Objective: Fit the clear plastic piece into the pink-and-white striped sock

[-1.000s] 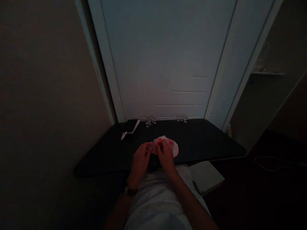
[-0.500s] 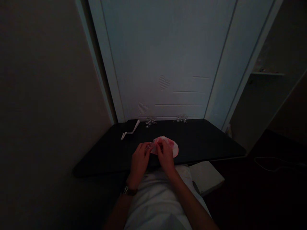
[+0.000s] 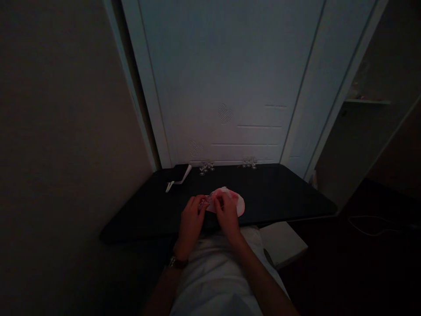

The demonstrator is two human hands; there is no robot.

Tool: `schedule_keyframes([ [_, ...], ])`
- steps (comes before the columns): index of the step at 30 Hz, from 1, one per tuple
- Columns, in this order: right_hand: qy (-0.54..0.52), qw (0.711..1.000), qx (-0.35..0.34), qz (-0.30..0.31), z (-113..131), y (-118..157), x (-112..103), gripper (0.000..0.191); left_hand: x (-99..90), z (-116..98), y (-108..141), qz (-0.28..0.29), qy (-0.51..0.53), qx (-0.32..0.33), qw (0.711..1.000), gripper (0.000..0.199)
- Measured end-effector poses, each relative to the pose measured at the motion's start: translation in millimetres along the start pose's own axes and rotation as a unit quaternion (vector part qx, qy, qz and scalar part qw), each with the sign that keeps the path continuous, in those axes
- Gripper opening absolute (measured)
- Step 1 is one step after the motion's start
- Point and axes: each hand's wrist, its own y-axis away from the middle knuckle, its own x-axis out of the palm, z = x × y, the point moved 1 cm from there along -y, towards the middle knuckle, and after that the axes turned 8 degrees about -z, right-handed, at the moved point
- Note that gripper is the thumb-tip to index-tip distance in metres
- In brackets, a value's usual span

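My left hand (image 3: 192, 215), a watch on its wrist, is closed on a small clear glassy piece (image 3: 204, 202) between thumb and fingers. Close beside it, my right hand (image 3: 226, 215) is pinched over a flat, rounded pink-and-white thing (image 3: 240, 205), which looks soft and lies on the dark table (image 3: 279, 193). What sits between my right fingertips is too dim and small to make out. The two sets of fingertips almost meet, and my right hand covers part of the pink-and-white thing.
Several small clear disc-shaped pieces (image 3: 206, 167) stand at the table's back edge, with another clear group (image 3: 249, 163) farther right. A black-and-white object (image 3: 179, 174) lies back left. The white panel (image 3: 230, 79) rises behind. A pale box (image 3: 284, 243) is below the front edge.
Almost nothing differs. Both hands keep the same place and grip, with only a very slight shift of the left fingers around the clear piece.
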Motion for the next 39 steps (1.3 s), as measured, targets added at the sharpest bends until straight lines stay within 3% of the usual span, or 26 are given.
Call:
schedule_keyframes([
  [12,-0.001,1.0,-0.002,-0.004,-1.2,0.4,0.5,0.016,0.2,-0.8,0.2,0.0,0.001,0.006,1.0,0.018],
  [20,0.005,1.0,-0.005,-0.001,2.5,-0.2,-1.3,0.016,-0.1,-2.1,-1.2,-0.038,-0.007,-0.006,0.999,0.015],
  [39,0.002,1.0,-0.009,-0.001,0.3,-0.3,-0.3,0.017,0.3,0.0,-0.4,-0.019,-0.01,0.002,1.0,0.015],
])
